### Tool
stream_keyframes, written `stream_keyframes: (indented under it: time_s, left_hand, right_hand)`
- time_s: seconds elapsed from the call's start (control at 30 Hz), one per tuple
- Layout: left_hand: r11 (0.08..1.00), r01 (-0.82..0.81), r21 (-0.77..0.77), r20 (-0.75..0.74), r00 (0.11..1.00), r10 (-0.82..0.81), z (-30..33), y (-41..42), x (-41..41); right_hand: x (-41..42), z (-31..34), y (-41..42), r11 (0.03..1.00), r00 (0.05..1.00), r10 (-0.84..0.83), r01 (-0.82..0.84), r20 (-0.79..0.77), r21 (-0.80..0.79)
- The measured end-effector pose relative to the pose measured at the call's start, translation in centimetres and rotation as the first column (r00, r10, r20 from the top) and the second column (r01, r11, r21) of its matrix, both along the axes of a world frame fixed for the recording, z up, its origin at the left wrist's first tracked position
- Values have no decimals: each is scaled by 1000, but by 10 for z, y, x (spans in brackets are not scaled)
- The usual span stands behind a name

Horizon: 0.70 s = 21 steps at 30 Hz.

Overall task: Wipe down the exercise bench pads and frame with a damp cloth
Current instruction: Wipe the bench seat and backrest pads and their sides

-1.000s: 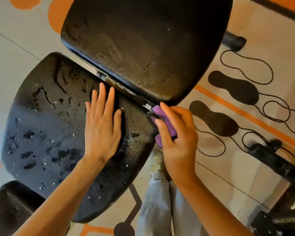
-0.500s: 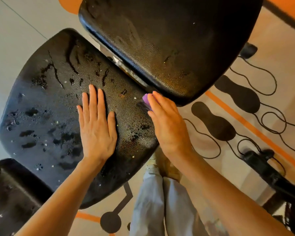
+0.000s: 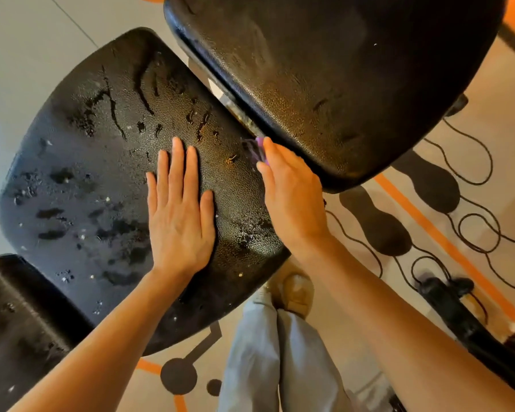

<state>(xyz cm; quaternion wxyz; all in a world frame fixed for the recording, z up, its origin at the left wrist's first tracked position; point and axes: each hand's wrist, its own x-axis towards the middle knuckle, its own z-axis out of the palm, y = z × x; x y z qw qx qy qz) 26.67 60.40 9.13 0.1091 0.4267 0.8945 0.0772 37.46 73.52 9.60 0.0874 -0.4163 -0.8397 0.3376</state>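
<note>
The black seat pad (image 3: 81, 179) of the bench fills the left half of the view, streaked with wet marks and pale specks. The black back pad (image 3: 339, 84) rises behind it at the top right. My left hand (image 3: 179, 209) lies flat on the seat pad, fingers together, holding nothing. My right hand (image 3: 292, 191) presses a purple cloth (image 3: 257, 148) into the gap between the two pads; only a small tip of the cloth shows past my fingertips. A strip of metal frame (image 3: 235, 107) shows in that gap.
A second black pad (image 3: 21, 328) sits at the lower left. My grey trouser legs (image 3: 277, 361) and a tan shoe (image 3: 298, 289) stand right of the seat. Black frame tubes (image 3: 458, 316) and printed floor graphics (image 3: 381, 227) lie to the right.
My right hand has slid with the cloth from the pads' right end leftward along the gap, and the cloth is now mostly hidden under my fingers. The left hand stays flat on the seat.
</note>
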Motion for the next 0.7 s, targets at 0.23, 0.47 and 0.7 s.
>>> stream_keyframes:
  time_s: [0.23,0.47,0.7]
  left_hand:
    - [1000,7,27,26,1000,-7,3,1,0]
    - [998,14,59,22,1000,-15,1,-1,-1]
    - [998,19,53,15,1000,-20,0,-2,-2]
  right_hand:
    - [58,13,-18,998,999,-33,33,5,-44]
    - [16,0,2,987,986,160,-159,-49,25]
    - [11,-6,-8,955,965,260,-259,8,144]
